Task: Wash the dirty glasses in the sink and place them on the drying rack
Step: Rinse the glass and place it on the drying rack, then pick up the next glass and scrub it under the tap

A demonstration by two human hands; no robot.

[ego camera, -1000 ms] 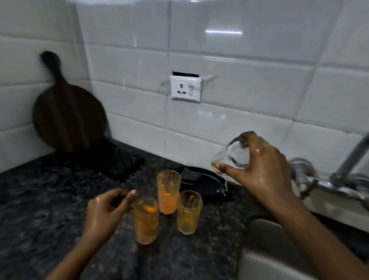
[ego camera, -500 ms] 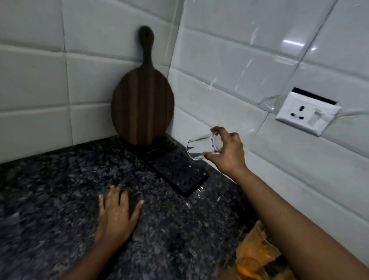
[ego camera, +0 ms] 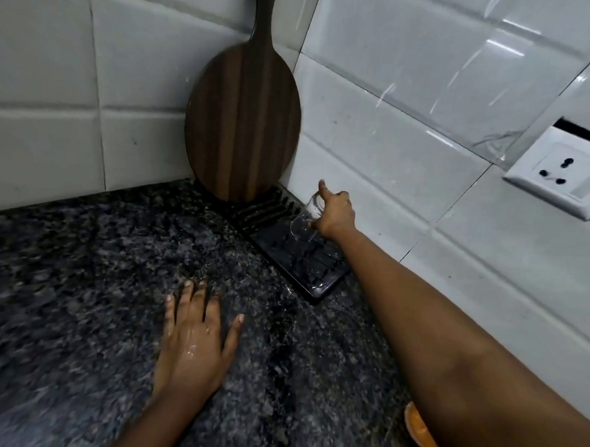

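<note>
Your right hand (ego camera: 334,212) holds a clear drinking glass (ego camera: 305,222) tilted, mouth turned down and toward you, over the black drying rack (ego camera: 309,270). Your thumb and fingers are curled round the glass near its base, with the forefinger sticking up past it. Whether the rim already touches the rack cannot be told; it sits right at the rack's ribbed surface, about midway along its length.

The rack lies on the dark speckled granite counter (ego camera: 85,285), running along the foot of the white tiled wall (ego camera: 400,98) into the corner. At its far end a round wooden chopping board (ego camera: 244,123) with a long handle stands upright, leaning into the corner where the two walls meet.

Your left hand (ego camera: 194,341) rests flat on the counter, palm down, fingers straight and slightly spread, wet and shining on the back, holding nothing. It is well apart from the rack.

On the wall to the right is a white power socket (ego camera: 564,178). At the bottom edge, just under your right forearm, part of an orange-stained glass (ego camera: 417,429) shows.
</note>
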